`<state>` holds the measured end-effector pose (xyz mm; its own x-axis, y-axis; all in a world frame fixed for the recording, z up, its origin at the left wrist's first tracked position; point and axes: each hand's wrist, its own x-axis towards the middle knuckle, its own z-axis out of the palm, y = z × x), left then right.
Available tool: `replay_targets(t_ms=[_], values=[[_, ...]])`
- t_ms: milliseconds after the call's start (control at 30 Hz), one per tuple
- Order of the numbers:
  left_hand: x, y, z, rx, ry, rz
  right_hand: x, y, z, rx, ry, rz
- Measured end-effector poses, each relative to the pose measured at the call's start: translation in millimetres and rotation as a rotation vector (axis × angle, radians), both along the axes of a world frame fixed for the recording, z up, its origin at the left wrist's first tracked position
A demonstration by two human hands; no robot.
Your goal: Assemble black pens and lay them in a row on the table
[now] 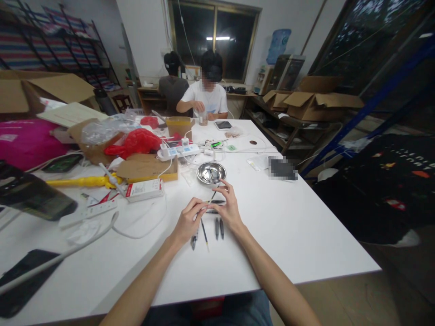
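Both of my hands meet above the white table, just in front of a shiny metal bowl (211,173). A thin pen refill (213,196) slants up between them. My left hand (188,220) pinches its lower end with thumb and fingertips. Curled around the same refill, my right hand (230,208) has its thumb low by the left fingertips and its fingers at the upper end. Pens (215,201) lie crosswise behind the hands, partly covered. Nearer me are two black pen barrels (219,229), another refill (205,235) and a clear pen piece (194,241). Small dark parts sit in the bowl.
Left of my hands are a white box (144,190), a cardboard tray (149,167), a power strip (178,152), cables and a dark bottle (34,194). A blurred dark object (282,168) lies on the right. Across the table a person (207,97) handles a jar (203,118).
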<state>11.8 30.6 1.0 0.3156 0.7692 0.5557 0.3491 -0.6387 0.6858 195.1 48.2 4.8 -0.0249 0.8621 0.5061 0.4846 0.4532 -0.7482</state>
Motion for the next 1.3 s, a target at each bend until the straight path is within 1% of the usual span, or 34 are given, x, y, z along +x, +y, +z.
replay_targets(t_ms=[133,333,633,767,867,1000,1100,1233,1300], values=[[-0.5,-0.2,0.8,0.008,0.001,-0.004,-1.3,-2.3,0.1,0.004,0.017,-0.023],[-1.8,0.4,-1.4,-0.025,0.017,0.003,-5.6,-5.4,-0.5,0.029,0.026,-0.038],[-3.9,3.3,-4.4,0.022,0.039,0.005,-8.5,-8.1,-1.7,0.039,0.022,-0.066],[-5.0,4.5,-5.4,0.025,0.039,0.004,-10.8,-9.6,-1.7,0.105,0.031,-0.097],[-4.6,4.3,-6.0,0.034,0.032,-0.006,-12.0,-10.6,0.4,0.160,0.051,-0.094],[-4.9,5.0,-6.6,0.037,0.037,0.005,-12.2,-11.6,4.0,0.174,0.115,-0.103],[-8.6,9.0,-7.7,0.031,0.039,0.046,-11.2,-11.8,4.3,0.128,0.191,-0.084],[-16.8,16.1,-9.8,0.010,0.080,0.072,-10.1,-11.4,1.6,-0.053,0.321,0.011],[-20.3,18.1,-10.5,0.010,0.119,0.076,-10.1,-11.4,0.6,-0.113,0.351,0.023]])
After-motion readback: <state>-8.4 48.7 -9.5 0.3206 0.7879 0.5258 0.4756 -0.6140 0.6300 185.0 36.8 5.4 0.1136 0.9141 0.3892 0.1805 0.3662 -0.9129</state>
